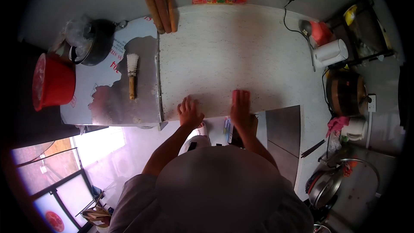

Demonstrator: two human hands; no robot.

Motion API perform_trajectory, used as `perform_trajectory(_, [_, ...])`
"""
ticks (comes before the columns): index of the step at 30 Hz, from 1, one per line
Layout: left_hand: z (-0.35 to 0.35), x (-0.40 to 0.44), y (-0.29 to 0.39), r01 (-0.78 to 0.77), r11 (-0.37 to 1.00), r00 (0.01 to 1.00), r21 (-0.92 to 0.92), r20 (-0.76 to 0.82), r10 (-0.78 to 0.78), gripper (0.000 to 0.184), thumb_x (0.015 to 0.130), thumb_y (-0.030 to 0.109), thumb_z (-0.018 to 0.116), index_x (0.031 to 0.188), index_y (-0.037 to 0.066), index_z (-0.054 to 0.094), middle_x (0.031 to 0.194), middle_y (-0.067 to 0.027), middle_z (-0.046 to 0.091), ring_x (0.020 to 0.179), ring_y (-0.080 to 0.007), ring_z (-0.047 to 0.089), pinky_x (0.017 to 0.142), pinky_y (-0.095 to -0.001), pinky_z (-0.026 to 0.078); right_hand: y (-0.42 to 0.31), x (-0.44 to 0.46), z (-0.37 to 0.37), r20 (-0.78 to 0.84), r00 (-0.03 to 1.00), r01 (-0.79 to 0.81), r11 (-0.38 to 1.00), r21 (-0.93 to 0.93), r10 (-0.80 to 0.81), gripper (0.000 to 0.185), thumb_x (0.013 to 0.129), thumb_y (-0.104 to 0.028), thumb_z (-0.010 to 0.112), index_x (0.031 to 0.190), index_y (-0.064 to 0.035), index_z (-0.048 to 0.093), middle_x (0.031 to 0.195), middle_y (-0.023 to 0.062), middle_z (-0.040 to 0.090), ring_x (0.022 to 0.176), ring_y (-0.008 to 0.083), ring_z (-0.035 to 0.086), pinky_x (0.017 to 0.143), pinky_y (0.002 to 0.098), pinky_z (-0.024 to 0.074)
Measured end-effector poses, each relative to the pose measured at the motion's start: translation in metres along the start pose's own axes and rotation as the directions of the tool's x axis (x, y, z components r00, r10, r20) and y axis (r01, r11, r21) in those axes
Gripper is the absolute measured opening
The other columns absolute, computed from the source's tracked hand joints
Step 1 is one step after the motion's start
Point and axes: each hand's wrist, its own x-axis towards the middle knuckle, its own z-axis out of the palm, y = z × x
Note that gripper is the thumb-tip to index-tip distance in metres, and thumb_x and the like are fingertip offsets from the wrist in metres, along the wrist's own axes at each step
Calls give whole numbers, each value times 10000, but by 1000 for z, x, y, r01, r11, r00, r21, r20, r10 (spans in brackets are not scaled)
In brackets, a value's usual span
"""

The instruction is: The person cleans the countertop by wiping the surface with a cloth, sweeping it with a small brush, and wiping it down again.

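Note:
My left hand (189, 113) rests at the front edge of the pale speckled countertop (224, 51), fingers spread and nothing in them. To its right, my right hand (241, 107) presses down on the same counter near the edge. A pink cloth (234, 96), perhaps a sponge, shows at the left side of its fingers; most of it is hidden beneath the hand. Dark specks are scattered over the counter surface around both hands.
Left of the counter, a brush (132, 75) lies on a metal-topped surface near a red bucket (56, 82) and a black pot (100, 43). Wooden rolling pins (160, 6) lean at the back. On the right stand a white kettle (330, 53) and a brown cooker (346, 92).

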Motion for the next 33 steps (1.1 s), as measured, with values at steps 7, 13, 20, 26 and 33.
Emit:
perform_trajectory(7, [25,0,-1,48,996,980,-74,-190,-61,604,770,270,665,1331,109,509,1505,-169,384,1449,-332,285,1185,-532,156,65,-13,-19,193,939,207,914,348,-286,544,839,13,560,1376,-43,492,1468,192,431,1387,417,363,1133,528,309])
perform_trajectory(13, [42,-18,76,-3,993,968,-119,-249,-27,628,774,213,668,1363,96,484,1485,-137,415,1401,-332,353,1161,-545,222,171,-23,-39,115,993,-31,991,134,16,540,883,-33,564,1409,-55,446,1469,198,432,1388,432,358,1125,555,298])
perform_trajectory(20, [73,-19,189,-87,969,988,-230,-144,55,691,839,212,617,1488,156,389,1568,-154,319,1466,-339,267,1196,-530,180,151,-41,-30,132,947,250,929,272,-293,512,881,-89,555,1388,-65,493,1465,179,454,1399,412,364,1155,544,276])
perform_trajectory(26, [64,-5,191,-3,993,999,-115,-51,-3,745,894,307,599,1551,175,272,1627,-154,179,1504,-368,149,1199,-555,133,214,-10,-44,118,968,179,938,298,-222,498,893,-145,567,1376,-48,500,1446,177,475,1372,405,381,1130,553,293])
perform_trajectory(33, [51,29,160,-75,997,997,7,3,75,747,909,311,588,1561,191,246,1635,-157,143,1510,-365,126,1198,-565,122,87,-18,-35,93,981,149,963,225,-173,514,871,-139,573,1357,-3,473,1391,212,457,1350,424,380,1129,534,316])
